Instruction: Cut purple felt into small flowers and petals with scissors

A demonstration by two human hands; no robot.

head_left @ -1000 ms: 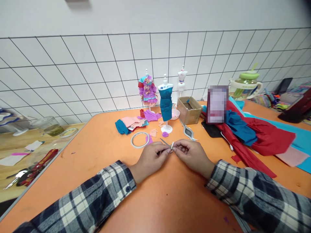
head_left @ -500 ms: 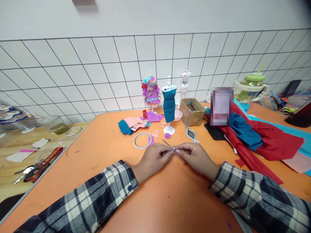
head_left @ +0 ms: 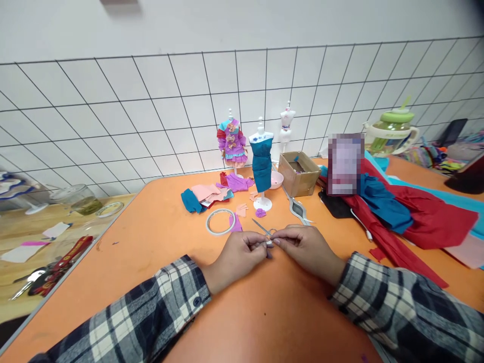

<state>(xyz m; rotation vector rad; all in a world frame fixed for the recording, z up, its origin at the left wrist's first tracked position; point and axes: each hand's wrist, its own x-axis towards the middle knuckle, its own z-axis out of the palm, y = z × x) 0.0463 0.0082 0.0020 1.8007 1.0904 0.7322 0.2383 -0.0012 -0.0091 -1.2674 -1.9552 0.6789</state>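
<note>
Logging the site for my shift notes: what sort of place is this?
Probably a craft workspace: small dress forms, one in a teal wrap, a tape roll and red crepe-like material.

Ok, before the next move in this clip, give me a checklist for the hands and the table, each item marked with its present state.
1. Left hand and right hand close together: ok, their fingertips nearly meet.
2. Small white piece in full view: not ok, fingers partly cover it.
3. Pointed metal tool aimed away from the wearer: ok, its tip points towards the back of the table.
4. Tool gripped rather than resting on the table: cannot tell, the fingers hide its near end.
5. Mannequin in the teal dress upright: ok, on its white base.
6. Tape roll clear of both hands: ok, flat beyond the left hand.
</note>
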